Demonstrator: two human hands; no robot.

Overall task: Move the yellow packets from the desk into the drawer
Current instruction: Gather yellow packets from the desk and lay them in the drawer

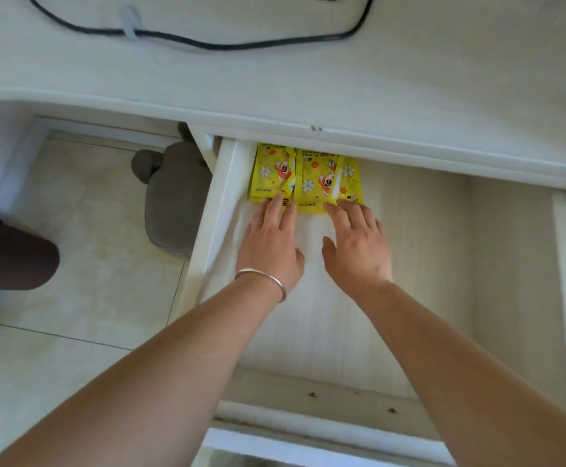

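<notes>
View: head camera, looking down.
Drawer [215, 210]: pulled out and open, white inside.
Yellow packets [305, 178]: flat on the drawer floor, in the drawer's far left corner. Their far ends are tucked a little under the desk [308, 89], which sits above the drawer's back.
Packet row: side by side and overlapping. The row runs left to right across the drawer.
Packet long side: each one runs from the drawer's front to its back. The print looks upside down from here.
Left hand [270, 247]: inside the drawer, palm down, fingers straight and close together. Its fingertips touch the near edge of the left packets.
Right hand [355, 251]: inside the drawer, just right of the left hand, palm down, fingers a bit spread. Its fingertips touch the near edge of the right packets.
Bracelet [268, 279]: thin and silver, on the left wrist, over the drawer.
Black cable [207, 45]: on the desk top, far behind the drawer.
Grey soft thing [174, 203]: on the floor, just left of the drawer.
</notes>
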